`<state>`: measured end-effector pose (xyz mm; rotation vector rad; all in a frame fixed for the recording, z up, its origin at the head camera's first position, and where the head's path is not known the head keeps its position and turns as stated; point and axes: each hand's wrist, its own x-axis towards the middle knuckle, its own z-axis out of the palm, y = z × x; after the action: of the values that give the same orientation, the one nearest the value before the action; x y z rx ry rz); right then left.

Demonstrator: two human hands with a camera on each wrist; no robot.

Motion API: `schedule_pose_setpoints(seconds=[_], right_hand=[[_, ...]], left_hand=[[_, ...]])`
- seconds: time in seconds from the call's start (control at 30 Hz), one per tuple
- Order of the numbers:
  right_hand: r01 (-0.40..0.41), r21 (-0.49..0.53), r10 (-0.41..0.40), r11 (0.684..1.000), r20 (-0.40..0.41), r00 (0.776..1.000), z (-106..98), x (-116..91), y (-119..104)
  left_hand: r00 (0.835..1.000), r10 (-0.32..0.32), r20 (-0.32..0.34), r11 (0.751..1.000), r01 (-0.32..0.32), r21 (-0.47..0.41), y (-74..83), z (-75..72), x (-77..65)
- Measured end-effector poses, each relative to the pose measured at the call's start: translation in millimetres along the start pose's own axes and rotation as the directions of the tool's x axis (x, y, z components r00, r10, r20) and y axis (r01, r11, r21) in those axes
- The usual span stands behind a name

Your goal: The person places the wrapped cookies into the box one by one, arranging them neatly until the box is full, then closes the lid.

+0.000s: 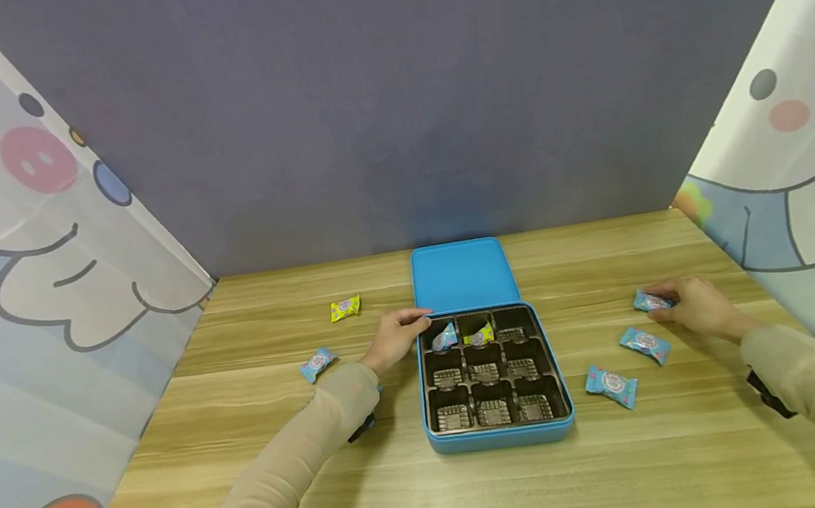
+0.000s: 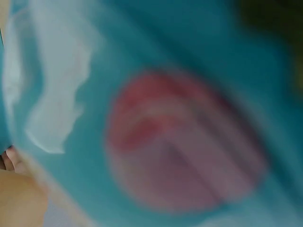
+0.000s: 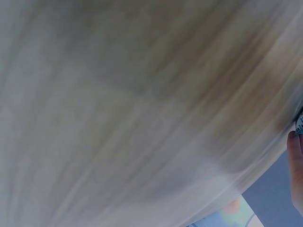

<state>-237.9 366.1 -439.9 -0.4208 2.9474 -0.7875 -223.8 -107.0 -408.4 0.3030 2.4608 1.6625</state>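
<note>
A blue tin box [image 1: 504,438] with a black divided tray [image 1: 487,374] stands on the table, its lid [image 1: 464,274] folded back. In the tray's back row, a blue-wrapped candy [image 1: 444,338] lies in the left compartment and a yellow-wrapped candy [image 1: 479,335] in the middle one. My left hand [image 1: 393,339] touches the box's back left corner with fingers extended. At the right, my right hand [image 1: 693,307] pinches a blue-wrapped candy [image 1: 650,301] at the table. A blue wrapper [image 2: 71,118] fills the left wrist view, blurred. Fingertips [image 3: 294,146] show at the right wrist view's edge.
Two blue-wrapped candies, one [image 1: 645,345] nearer my right hand and another [image 1: 612,386] closer to the box, lie on the right. A yellow-wrapped candy [image 1: 345,308] and a blue-wrapped candy [image 1: 318,364] lie on the left. A grey panel [image 1: 420,102] stands behind the table.
</note>
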Motion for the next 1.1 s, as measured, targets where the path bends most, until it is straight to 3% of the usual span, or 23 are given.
schedule_pose_setpoints(seconds=[0.27, 0.47, 0.63, 0.83, 0.9, 1.1], right_hand=[[-0.024, 0.021, 0.024, 0.999, 0.019, 1.000, -2, 0, -3], [-0.018, 0.026, 0.017, 0.999, 0.011, 1.000, -6, 2, -10], [0.006, 0.002, -0.006, 1.000, -0.018, 1.000, -9, 4, -16], [0.036, 0.001, -0.036, 0.999, -0.039, 0.999, -11, 7, -22], [0.044, -0.008, -0.044, 0.999, -0.042, 0.998, -10, 8, -24], [0.068, -0.022, -0.069, 0.997, -0.042, 0.997, -9, 10, -31]], left_hand=[[1.000, 0.000, -0.013, 1.000, -0.001, -0.025, -25.4, 0.7, 14.9], [0.999, 0.015, -0.035, 1.000, -0.015, 0.007, -30.7, 2.6, 17.2], [1.000, 0.010, -0.016, 1.000, -0.010, -0.013, -25.1, 2.0, 15.0], [1.000, 0.015, 0.002, 1.000, -0.015, 0.005, -0.9, -0.1, 3.2], [1.000, 0.014, 0.004, 1.000, -0.014, 0.001, 0.8, -0.1, 2.1], [0.999, 0.015, -0.034, 1.000, -0.015, 0.007, -26.0, 1.8, 13.4]])
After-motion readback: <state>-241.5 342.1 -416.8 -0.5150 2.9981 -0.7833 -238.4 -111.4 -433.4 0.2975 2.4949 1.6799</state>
